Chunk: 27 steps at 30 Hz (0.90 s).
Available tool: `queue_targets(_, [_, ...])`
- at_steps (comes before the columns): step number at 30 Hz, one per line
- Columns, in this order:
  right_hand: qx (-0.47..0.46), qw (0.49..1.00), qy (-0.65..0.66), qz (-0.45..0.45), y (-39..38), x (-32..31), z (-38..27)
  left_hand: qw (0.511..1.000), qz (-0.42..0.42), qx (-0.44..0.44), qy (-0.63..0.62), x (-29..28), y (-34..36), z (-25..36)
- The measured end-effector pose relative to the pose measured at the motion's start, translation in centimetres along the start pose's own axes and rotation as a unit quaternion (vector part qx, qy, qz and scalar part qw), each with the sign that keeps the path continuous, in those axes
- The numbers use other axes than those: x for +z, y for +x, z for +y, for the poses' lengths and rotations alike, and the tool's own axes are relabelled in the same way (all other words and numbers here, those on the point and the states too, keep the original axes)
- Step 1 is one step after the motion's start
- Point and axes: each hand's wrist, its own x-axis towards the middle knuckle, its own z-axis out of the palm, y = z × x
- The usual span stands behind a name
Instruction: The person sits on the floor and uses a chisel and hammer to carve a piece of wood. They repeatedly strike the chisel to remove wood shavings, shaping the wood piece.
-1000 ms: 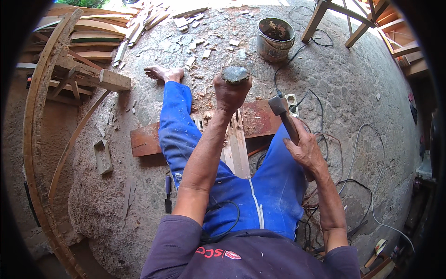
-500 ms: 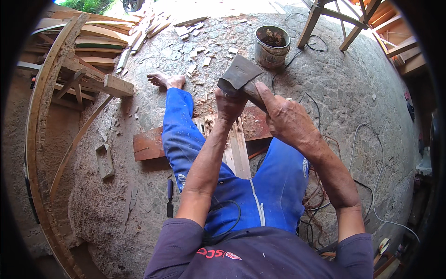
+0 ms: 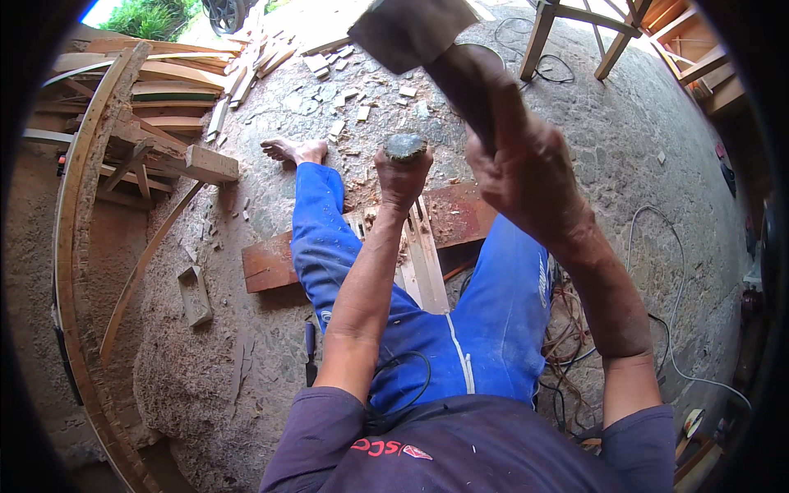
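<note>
While the left hand (image 3: 400, 185) stands near twelve o'clock in the head view, I log it as wrapped round one upright tool (image 3: 406, 148): round, worn top showing above the fist, lower end hidden from me. Item: right hand (image 3: 526, 164), two o'clock, gripping the handle of one hammer (image 3: 434, 51), its blurred metal head raised at twelve, apart from the tool's top. Item: slotted light wood (image 3: 425, 267), mid-frame between the legs, lying across a reddish board (image 3: 269, 267) whose bare end points to nine. Item: wood chips (image 3: 448, 207) on the board, toward one. From my remote seat, I judge the step to be striking the tool into the wood. Handling notes: keep the tool plumb; land the hammer face flat and centred on the top; hold the left thumb and knuckles below the rim; strike lightly, lest the narrow walls between slots split; brush chips aside so the cut line shows.
</note>
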Motion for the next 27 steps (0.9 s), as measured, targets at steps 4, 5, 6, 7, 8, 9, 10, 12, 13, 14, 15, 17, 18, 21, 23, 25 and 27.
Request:
queue_targets(4, [0.067,0.973,0.021,-0.218,-4.0,4.6,2.3,0.997,0.031,0.067,-0.012,0.7,-1.9,1.6])
queue_targets(5, [0.078,0.974,0.065,-0.202,-4.6,4.1,1.7,0.998,0.024,0.029,-0.056,0.8,-2.7,1.6])
queue_targets(6, [0.087,0.974,0.105,-0.180,-4.4,3.4,1.4,0.996,0.019,0.015,-0.081,1.0,-2.1,1.4])
queue_targets(7, [0.067,0.977,0.142,-0.145,-3.7,2.4,1.2,0.995,0.016,0.001,-0.103,0.9,-1.0,1.0])
queue_targets(8, [0.047,0.977,0.177,-0.109,-2.7,1.1,0.9,0.992,0.012,-0.014,-0.126,0.9,0.1,0.6])
queue_targets(9, [0.023,0.980,0.189,-0.062,-0.9,-0.9,0.0,0.991,-0.038,-0.071,-0.105,-0.5,1.1,-1.8])
queue_targets(10, [0.008,0.979,0.201,-0.021,0.5,-2.7,-0.2,0.994,-0.055,-0.083,-0.039,-1.0,1.1,-1.8])
queue_targets(12, [0.017,0.970,0.224,0.097,3.2,-6.8,-1.3,0.999,-0.016,-0.041,0.004,-2.0,0.5,-2.2])
queue_targets(13, [0.058,0.966,0.222,0.119,4.2,-9.9,-2.2,1.000,-0.005,-0.021,-0.001,-1.1,0.2,-2.1])
queue_targets(14, [0.065,0.957,0.225,0.172,4.4,-9.0,-1.4,1.000,0.007,0.002,-0.001,-0.4,0.3,-1.7])
queue_targets(15, [0.071,0.946,0.223,0.225,4.5,-8.1,-0.4,1.000,0.017,0.022,-0.005,0.5,0.3,-1.0])
queue_targets(17, [0.008,0.936,0.181,0.301,4.1,-4.8,0.2,0.997,-0.027,-0.028,0.073,0.3,0.0,-0.5])
queue_targets(18, [-0.007,0.970,0.126,0.206,2.2,-1.4,0.6,0.990,-0.042,-0.025,0.136,-0.3,0.1,-0.8])
queue_targets(21, [0.081,0.970,0.029,-0.228,-3.9,7.3,2.4,0.997,-0.009,0.023,0.077,0.5,-1.4,-0.9])
queue_targets(23, [0.060,0.979,0.105,-0.165,-4.8,5.5,2.8,0.980,0.009,0.140,0.142,0.4,-2.0,1.1])
queue_targets(25, [0.065,0.972,0.183,-0.132,-4.9,3.3,1.3,0.999,0.015,0.012,-0.026,0.6,-2.7,0.9])
queue_targets(27, [0.052,0.966,0.241,-0.075,-2.5,-0.8,0.0,1.000,-0.010,-0.022,0.007,0.4,-0.6,-0.2])
